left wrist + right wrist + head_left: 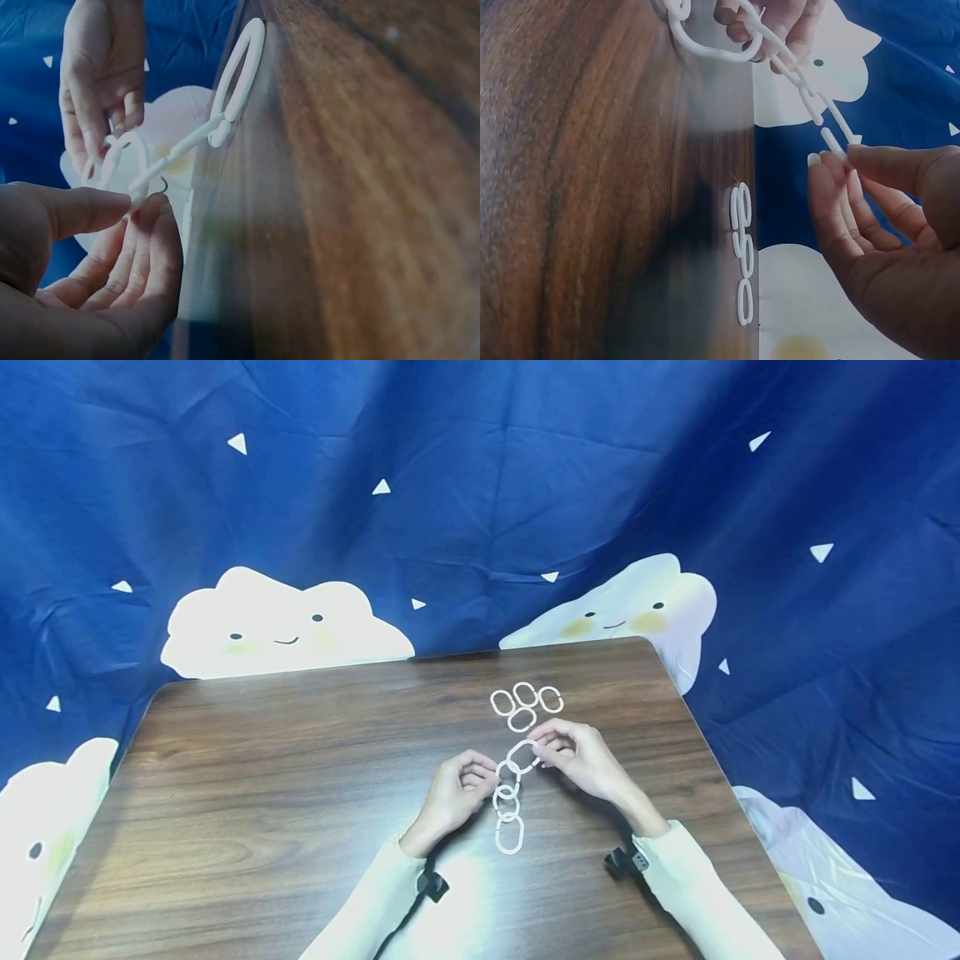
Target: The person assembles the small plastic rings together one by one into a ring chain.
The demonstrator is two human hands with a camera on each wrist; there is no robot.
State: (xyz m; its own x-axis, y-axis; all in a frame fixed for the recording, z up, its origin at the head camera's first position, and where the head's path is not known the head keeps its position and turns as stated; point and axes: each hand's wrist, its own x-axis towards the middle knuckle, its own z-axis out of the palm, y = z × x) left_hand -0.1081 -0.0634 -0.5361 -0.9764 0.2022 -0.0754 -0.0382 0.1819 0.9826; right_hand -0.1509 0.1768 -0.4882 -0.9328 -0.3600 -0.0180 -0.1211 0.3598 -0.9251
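Note:
A short chain of white plastic oval links runs between my two hands. My right hand pinches the top link between thumb and fingertips, and this split link passes through the one below it. My left hand pinches the second link from the top at its left side with thumb and fingertips. In the left wrist view the lower links slope from my left fingertips toward the table, and the bottom link lies at the tabletop. The left palm is partly hidden in the head view.
Several loose white links lie grouped on the table just beyond my right hand. The brown wood-grain table stretches out to the left. A blue curtain with white clouds hangs behind its far edge.

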